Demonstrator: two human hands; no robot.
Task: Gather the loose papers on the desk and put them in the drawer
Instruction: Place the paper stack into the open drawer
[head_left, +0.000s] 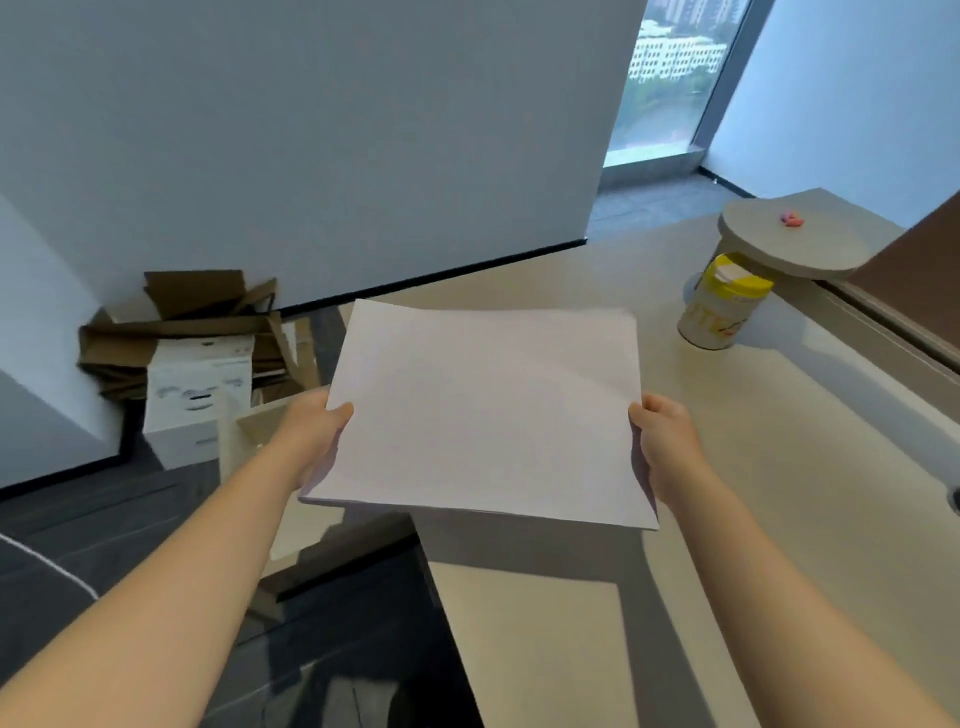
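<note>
Above the near-left corner of the worktop (571, 649), the stack of papers (483, 410) is gathered, left hand (317, 436) and right hand (662, 441) each pinching an edge. No loose sheets remain visible; stowing remains (an open drawer (249, 431) seems to sit left of the stack).

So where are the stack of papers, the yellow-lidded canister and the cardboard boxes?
stack of papers (483, 410): head view, middle of top sheet.
yellow-lidded canister (714, 322): head view, its side wall.
cardboard boxes (200, 392): head view, white box front.
</note>
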